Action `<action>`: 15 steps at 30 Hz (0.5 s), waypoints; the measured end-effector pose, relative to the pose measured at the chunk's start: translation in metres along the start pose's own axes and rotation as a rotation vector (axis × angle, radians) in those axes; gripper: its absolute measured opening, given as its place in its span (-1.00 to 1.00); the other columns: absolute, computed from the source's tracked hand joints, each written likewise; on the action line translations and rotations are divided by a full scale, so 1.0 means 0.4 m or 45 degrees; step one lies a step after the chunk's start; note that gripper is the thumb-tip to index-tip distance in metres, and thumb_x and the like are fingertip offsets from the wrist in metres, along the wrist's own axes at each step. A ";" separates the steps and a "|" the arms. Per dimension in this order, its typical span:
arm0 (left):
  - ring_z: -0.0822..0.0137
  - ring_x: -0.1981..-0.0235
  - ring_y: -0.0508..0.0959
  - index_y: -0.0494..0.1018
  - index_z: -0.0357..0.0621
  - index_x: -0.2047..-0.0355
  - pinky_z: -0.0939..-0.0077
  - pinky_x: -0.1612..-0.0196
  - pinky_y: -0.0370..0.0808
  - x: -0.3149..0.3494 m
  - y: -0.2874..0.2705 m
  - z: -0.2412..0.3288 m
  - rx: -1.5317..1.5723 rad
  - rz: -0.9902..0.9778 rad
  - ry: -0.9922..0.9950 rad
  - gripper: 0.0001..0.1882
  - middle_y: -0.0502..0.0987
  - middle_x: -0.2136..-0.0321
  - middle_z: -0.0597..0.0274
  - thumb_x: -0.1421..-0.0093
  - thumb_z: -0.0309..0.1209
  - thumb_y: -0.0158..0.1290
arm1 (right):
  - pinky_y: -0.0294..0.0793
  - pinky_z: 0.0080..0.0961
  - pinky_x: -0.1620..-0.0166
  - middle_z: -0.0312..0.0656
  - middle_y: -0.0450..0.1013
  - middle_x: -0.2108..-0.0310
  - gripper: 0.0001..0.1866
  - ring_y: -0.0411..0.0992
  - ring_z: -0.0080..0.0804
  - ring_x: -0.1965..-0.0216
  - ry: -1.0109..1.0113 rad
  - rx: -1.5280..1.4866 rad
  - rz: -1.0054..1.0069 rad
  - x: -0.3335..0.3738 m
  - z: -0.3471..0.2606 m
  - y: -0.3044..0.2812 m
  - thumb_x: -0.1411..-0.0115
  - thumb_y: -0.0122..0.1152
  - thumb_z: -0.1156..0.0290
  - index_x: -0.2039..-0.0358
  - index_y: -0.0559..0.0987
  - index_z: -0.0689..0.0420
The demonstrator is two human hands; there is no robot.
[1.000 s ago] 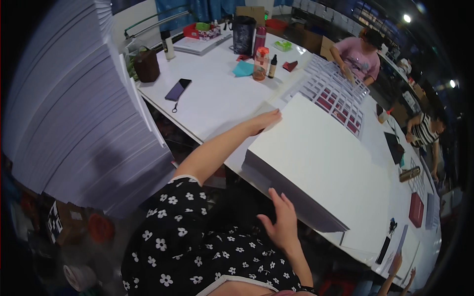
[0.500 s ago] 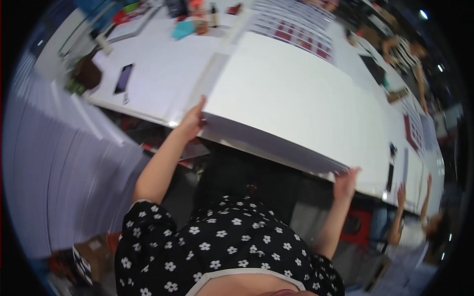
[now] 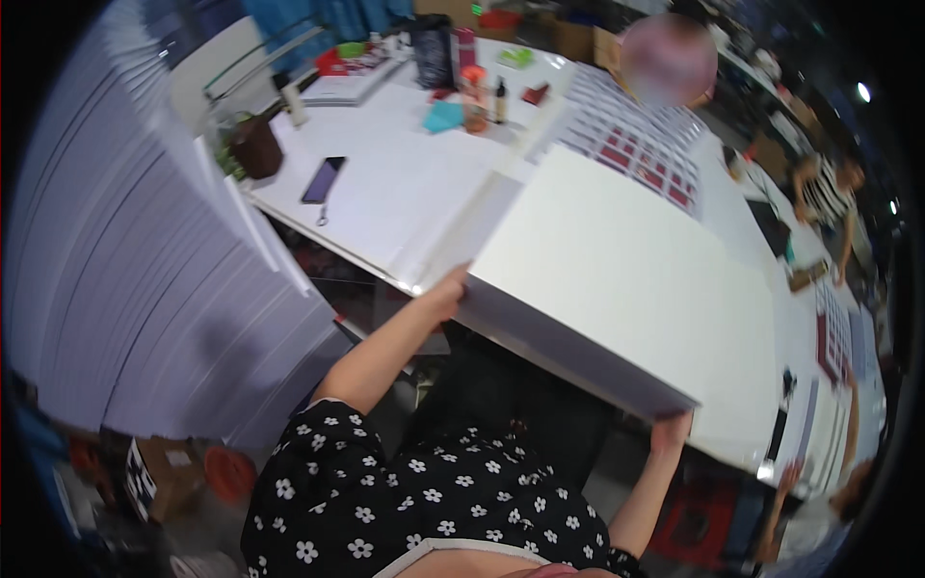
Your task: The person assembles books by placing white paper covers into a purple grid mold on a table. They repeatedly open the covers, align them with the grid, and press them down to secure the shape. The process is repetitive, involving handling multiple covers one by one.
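Observation:
A large, thick white block, seemingly a stack of big paper sheets (image 3: 626, 275), lies on the table in front of me, its near edge along the table's front. My left hand (image 3: 448, 292) is closed at the near left corner, the thumb side against it. At the near right corner my right hand (image 3: 672, 431) is closed too, with its fingers bent against the side. The undersides of both hands are hidden, as is whatever the fingers reach beneath.
A tall pile of white sheets (image 3: 173, 289) rises at my left. On the white table (image 3: 405, 193) are a phone (image 3: 325, 180), an orange bottle (image 3: 474, 96) and a brown pot (image 3: 254, 146). Printed sheets with red blocks (image 3: 646, 164) lie beyond the stack. Co-workers are at the right and far side.
My view has swung, shifting the scene down and right. Both hands stay at the stack's near corners; the right fingers, raised and apart before, are now bent against its corner.

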State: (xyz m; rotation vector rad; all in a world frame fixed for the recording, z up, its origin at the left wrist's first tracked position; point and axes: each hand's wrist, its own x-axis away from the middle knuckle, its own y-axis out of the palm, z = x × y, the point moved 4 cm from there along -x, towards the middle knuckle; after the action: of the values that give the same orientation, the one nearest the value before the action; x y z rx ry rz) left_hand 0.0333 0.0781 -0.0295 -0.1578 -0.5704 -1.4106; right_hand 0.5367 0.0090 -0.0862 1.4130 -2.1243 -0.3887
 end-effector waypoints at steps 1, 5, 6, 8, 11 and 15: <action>0.22 -0.09 0.46 0.39 -0.16 -0.16 0.27 -0.14 0.38 0.023 0.006 0.011 -0.020 0.003 0.005 -0.50 0.50 -0.07 0.13 -0.36 -0.09 -0.12 | 0.13 -0.16 -0.34 -0.13 0.21 -0.31 -0.46 0.16 -0.21 -0.31 -0.009 0.000 0.017 0.002 -0.005 0.002 -0.45 -0.18 0.11 -0.29 0.27 0.17; 0.35 -0.06 0.46 0.43 -0.09 -0.15 0.40 -0.11 0.37 0.034 -0.047 -0.027 -0.035 -0.057 -0.005 -0.50 0.50 -0.08 0.25 -0.35 -0.06 -0.08 | 0.19 -0.16 -0.32 -0.14 0.24 -0.30 -0.46 0.21 -0.20 -0.29 0.028 -0.002 -0.067 0.025 -0.004 -0.026 -0.45 -0.19 0.09 -0.31 0.26 0.13; 0.34 -0.04 0.47 0.45 -0.12 -0.12 0.41 -0.09 0.37 0.071 -0.042 -0.023 -0.011 0.000 -0.048 -0.53 0.52 -0.04 0.24 -0.35 -0.11 -0.10 | 0.17 -0.17 -0.32 -0.12 0.23 -0.30 -0.43 0.19 -0.20 -0.30 0.015 0.047 -0.055 0.053 -0.006 -0.024 -0.44 -0.17 0.07 -0.30 0.26 0.16; 0.38 0.01 0.49 0.48 -0.13 -0.08 0.45 -0.04 0.38 0.153 -0.035 0.008 0.014 0.043 -0.083 -0.57 0.55 0.03 0.26 -0.34 -0.16 -0.09 | 0.18 -0.17 -0.32 -0.07 0.24 -0.29 -0.38 0.18 -0.18 -0.30 0.036 0.099 -0.027 0.122 -0.002 -0.038 -0.43 -0.16 0.00 -0.30 0.26 0.20; 0.43 0.02 0.50 0.47 -0.12 -0.10 0.49 -0.02 0.39 0.144 -0.102 -0.052 0.083 0.012 -0.091 -0.57 0.56 0.04 0.30 -0.33 -0.16 -0.07 | 0.20 -0.16 -0.31 -0.04 0.25 -0.27 -0.35 0.19 -0.16 -0.29 0.135 0.117 0.006 0.187 0.022 -0.068 -0.43 -0.17 -0.05 -0.30 0.26 0.21; 0.41 0.28 0.54 0.50 -0.11 0.04 0.53 0.23 0.47 0.082 -0.156 -0.043 0.018 -0.010 -0.104 -0.61 0.58 0.26 0.34 -0.34 -0.10 -0.04 | 0.20 -0.16 -0.31 -0.04 0.25 -0.27 -0.34 0.20 -0.15 -0.29 0.171 0.150 0.053 0.209 0.026 -0.046 -0.43 -0.18 -0.06 -0.30 0.25 0.21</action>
State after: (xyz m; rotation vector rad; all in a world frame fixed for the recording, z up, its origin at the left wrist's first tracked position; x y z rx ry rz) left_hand -0.0201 0.0308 -0.0431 -0.2031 -0.6492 -1.4119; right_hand 0.5200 -0.0755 -0.0800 1.4159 -2.0924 -0.1504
